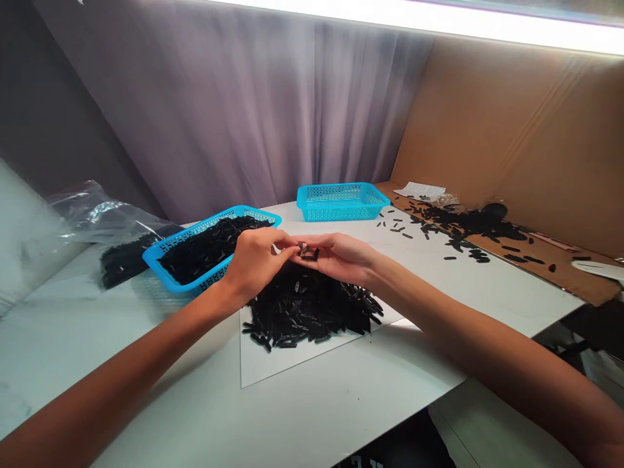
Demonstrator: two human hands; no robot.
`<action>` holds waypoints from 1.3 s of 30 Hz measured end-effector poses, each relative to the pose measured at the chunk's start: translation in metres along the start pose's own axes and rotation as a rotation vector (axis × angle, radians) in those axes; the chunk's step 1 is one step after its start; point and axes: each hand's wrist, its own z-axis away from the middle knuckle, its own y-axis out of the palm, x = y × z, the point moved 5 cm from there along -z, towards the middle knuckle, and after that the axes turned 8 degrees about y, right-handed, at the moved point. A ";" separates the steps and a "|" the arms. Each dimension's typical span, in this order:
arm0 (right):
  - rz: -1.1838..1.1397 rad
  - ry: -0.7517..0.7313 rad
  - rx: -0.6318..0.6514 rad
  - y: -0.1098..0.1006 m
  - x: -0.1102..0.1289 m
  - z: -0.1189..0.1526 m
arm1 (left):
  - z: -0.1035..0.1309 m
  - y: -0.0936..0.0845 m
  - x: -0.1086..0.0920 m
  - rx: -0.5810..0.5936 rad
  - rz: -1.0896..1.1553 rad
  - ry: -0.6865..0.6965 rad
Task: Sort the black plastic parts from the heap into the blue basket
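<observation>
Above a heap of small black pieces point(307, 312) on a white sheet point(273, 374), both of my hands meet. My right hand point(338, 259) is palm up and cups a few small black pieces point(309, 253) in its fingers. The thumb and index finger of my left hand point(260, 260) are pinched together at those pieces, touching the right fingertips; whatever the pinch holds is too small to make out. Left of the heap, a blue basket point(168, 276) full of similar black pieces stands partly behind my left hand.
Another blue basket point(344, 213) stands at the back of the white table point(292, 422). Black pieces lie scattered on cardboard point(597, 292) at the right, near a paper point(420, 190). At the left, a clear plastic bag point(112, 218) holds more black pieces.
</observation>
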 end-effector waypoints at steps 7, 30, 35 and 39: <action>-0.043 -0.017 0.041 -0.003 -0.002 -0.002 | 0.000 0.004 -0.009 0.054 -0.088 0.088; 0.045 -0.017 0.009 -0.003 -0.001 -0.001 | 0.004 0.008 -0.015 0.005 -0.105 0.084; 0.083 -0.010 0.093 -0.002 -0.001 -0.002 | 0.004 0.007 -0.014 -0.003 -0.042 0.058; 0.110 -0.020 0.128 -0.001 0.000 -0.002 | 0.004 0.006 -0.016 -0.006 0.004 0.037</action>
